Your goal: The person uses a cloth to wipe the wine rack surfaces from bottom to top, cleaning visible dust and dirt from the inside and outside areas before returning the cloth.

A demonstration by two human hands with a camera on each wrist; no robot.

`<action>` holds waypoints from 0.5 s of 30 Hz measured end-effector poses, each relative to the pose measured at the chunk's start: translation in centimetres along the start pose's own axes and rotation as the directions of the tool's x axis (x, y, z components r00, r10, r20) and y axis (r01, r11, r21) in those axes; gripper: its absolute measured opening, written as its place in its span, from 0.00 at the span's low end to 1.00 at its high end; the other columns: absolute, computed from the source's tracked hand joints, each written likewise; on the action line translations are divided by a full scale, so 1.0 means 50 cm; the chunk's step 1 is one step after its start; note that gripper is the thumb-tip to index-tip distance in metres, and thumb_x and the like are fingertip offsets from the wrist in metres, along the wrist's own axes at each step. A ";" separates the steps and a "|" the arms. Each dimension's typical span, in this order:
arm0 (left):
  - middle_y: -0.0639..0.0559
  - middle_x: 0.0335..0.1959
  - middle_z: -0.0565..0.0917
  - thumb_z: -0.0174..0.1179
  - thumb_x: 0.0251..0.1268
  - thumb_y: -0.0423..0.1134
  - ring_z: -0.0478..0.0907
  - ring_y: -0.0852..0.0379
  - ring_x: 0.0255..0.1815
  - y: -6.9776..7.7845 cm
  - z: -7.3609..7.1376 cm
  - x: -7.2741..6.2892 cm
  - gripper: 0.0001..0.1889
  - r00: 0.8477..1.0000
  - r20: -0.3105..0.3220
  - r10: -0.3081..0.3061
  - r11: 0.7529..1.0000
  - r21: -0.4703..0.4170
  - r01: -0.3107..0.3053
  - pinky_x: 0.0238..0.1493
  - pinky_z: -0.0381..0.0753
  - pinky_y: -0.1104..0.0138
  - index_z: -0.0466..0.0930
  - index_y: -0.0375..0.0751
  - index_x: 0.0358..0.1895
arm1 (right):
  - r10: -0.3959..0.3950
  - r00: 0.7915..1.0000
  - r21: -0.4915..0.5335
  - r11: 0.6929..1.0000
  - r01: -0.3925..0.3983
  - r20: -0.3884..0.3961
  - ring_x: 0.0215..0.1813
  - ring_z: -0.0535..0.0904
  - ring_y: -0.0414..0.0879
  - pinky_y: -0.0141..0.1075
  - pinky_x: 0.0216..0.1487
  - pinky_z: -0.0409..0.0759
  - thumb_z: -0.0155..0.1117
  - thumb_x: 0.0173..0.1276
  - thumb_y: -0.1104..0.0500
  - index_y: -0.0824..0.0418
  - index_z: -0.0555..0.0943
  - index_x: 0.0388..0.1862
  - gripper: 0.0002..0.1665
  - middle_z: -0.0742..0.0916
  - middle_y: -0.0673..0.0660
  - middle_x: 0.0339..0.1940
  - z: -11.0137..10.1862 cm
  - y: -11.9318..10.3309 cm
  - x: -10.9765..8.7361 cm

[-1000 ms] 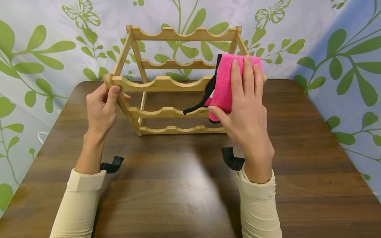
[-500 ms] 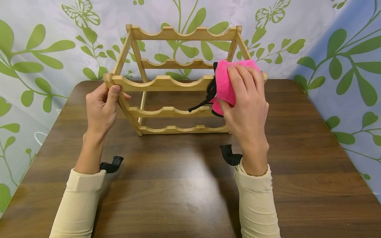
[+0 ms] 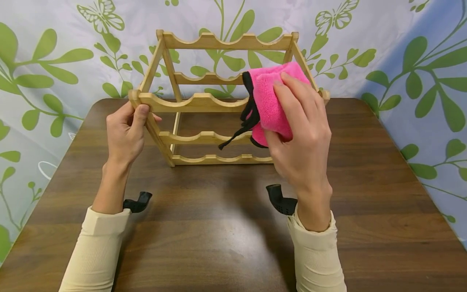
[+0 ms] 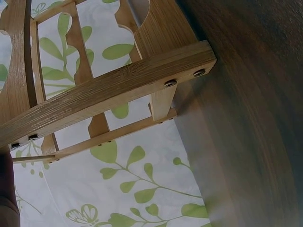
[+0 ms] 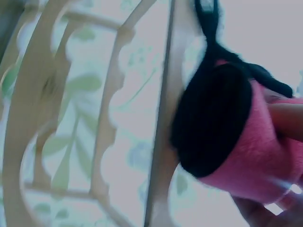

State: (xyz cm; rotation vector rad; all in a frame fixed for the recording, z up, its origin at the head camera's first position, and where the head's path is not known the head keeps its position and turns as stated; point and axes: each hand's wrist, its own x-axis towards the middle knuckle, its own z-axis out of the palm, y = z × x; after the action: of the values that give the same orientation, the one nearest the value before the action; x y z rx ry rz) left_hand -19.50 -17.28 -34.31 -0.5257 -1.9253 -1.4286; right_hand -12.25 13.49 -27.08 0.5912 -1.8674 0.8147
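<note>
A wooden wine rack (image 3: 198,103) with scalloped rails stands upright at the far side of the table. My left hand (image 3: 125,132) grips its front left upper corner, the thumb in front of the post. Folded in my right hand (image 3: 304,136) is a pink cloth (image 3: 271,99) with black edging and a dangling black strap. The cloth covers the right part of the upper front rail; whether it presses on the wood there is hidden. In the left wrist view the rack's side post (image 4: 118,80) shows screw heads. The right wrist view is blurred, with the pink cloth (image 5: 255,146) beside the rails.
The brown wooden table (image 3: 204,243) extends in front of the rack and to both sides. A leaf-patterned curtain (image 3: 47,73) hangs close behind. Black curved mounts stick out at the left wrist (image 3: 138,202) and right wrist (image 3: 281,200).
My right hand has closed its fingers from flat to curled around the cloth. The cloth has bunched and shifted slightly left along the rail. My left hand keeps its place on the rack.
</note>
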 end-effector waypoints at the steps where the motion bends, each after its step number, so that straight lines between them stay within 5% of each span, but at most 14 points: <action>1: 0.52 0.23 0.85 0.57 0.74 0.44 0.83 0.61 0.25 0.000 0.000 0.000 0.18 1.000 0.000 -0.002 1.000 0.000 0.002 0.26 0.76 0.75 0.84 0.27 0.40 | -0.046 0.998 0.045 0.998 0.047 -0.031 0.63 0.74 0.57 0.51 0.64 0.72 0.68 0.60 0.69 0.67 0.80 0.54 0.21 0.82 0.64 0.57 0.007 -0.010 0.002; 7: 0.54 0.24 0.85 0.56 0.75 0.41 0.83 0.61 0.25 0.007 -0.001 0.001 0.15 1.000 0.007 0.004 1.000 0.008 -0.005 0.26 0.77 0.75 0.85 0.29 0.40 | -0.307 0.944 0.116 0.940 0.320 -0.123 0.60 0.75 0.65 0.53 0.63 0.71 0.68 0.60 0.72 0.69 0.79 0.50 0.18 0.82 0.71 0.53 0.077 -0.061 -0.007; 15: 0.54 0.18 0.70 0.54 0.76 0.44 0.66 0.64 0.20 0.005 -0.001 -0.002 0.24 0.999 -0.041 -0.003 0.997 0.076 0.006 0.25 0.64 0.74 0.77 0.23 0.27 | -0.487 0.867 -0.071 0.866 0.495 0.106 0.67 0.72 0.58 0.41 0.59 0.76 0.67 0.68 0.61 0.57 0.83 0.55 0.17 0.82 0.62 0.60 0.148 -0.070 -0.051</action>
State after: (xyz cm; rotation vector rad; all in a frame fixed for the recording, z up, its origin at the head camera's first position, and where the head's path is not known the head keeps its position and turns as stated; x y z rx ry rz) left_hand -19.25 -17.24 -34.22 -0.4537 -1.9416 -1.3526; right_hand -13.11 5.73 -30.65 1.0031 -1.7052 0.3623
